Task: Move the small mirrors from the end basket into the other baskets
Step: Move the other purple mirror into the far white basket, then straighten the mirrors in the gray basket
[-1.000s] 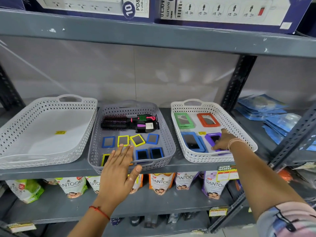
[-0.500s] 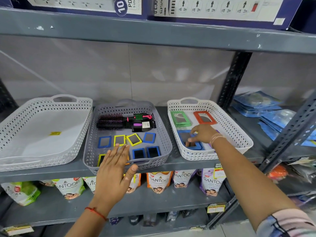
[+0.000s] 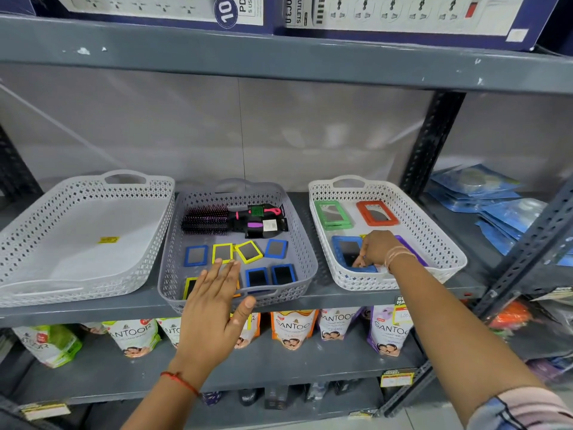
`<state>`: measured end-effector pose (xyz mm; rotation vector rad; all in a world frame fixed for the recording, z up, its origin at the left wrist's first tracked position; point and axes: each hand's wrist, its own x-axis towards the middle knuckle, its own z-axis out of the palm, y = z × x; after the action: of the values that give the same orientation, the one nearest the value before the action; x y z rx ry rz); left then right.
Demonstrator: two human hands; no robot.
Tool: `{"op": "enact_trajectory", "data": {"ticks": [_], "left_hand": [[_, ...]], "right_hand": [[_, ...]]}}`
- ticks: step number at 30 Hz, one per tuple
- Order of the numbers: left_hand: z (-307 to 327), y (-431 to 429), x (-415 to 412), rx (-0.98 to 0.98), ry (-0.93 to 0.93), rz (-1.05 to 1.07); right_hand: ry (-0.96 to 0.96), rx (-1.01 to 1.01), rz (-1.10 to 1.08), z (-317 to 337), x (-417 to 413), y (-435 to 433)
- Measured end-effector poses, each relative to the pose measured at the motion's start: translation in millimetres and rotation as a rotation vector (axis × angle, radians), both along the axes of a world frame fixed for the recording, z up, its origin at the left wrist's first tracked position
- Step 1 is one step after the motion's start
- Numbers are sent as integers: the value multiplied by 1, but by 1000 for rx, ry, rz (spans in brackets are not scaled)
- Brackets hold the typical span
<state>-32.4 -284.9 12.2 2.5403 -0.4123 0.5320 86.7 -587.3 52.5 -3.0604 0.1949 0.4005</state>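
Head view. Right hand (image 3: 376, 248) reaches into the white end basket (image 3: 440, 240), fingertips pinched down on the blue-framed mirror (image 3: 347, 249) beneath it, likely prising up an edge; grip not clearly closed. Left hand (image 3: 214, 293) hovers flat and empty over the grey middle basket (image 3: 297, 231), where small mirrors (image 3: 248, 251) lie just beyond its fingers, ready to receive.

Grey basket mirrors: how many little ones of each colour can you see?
In the grey basket:
Blue mirrors: 4
Yellow mirrors: 3
Orange mirror: 1, only its edge shows past the left hand
Total: 8
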Motion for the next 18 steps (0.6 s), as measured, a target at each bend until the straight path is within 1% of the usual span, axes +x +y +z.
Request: {"op": "enact_trajectory", "data": {"ticks": [2,4,6,9,11,13,15,18], "left_hand": [[0,1,0,3,0,-6],[0,2,0,5,3,-12],[0,4,0,4,-2,-8],[-1,11,0,-6,-8,21],[-1,19,0,-2,-17,49],[-1,26,1,4,-22,68],[0,31,2,23,-22,78],[0,35,3,49,-24,88]], "right_hand": [[-91,26,-31,1,1,3],[-253,78,-45,7,2,11],[-365,117,6,14,4,25],[-420,263,137,23,6,51],[-420,359,224,27,5,70],[-378,416,314,26,5,88],[-284,446,405,23,6,106],[-83,451,511,16,11,131]]}}
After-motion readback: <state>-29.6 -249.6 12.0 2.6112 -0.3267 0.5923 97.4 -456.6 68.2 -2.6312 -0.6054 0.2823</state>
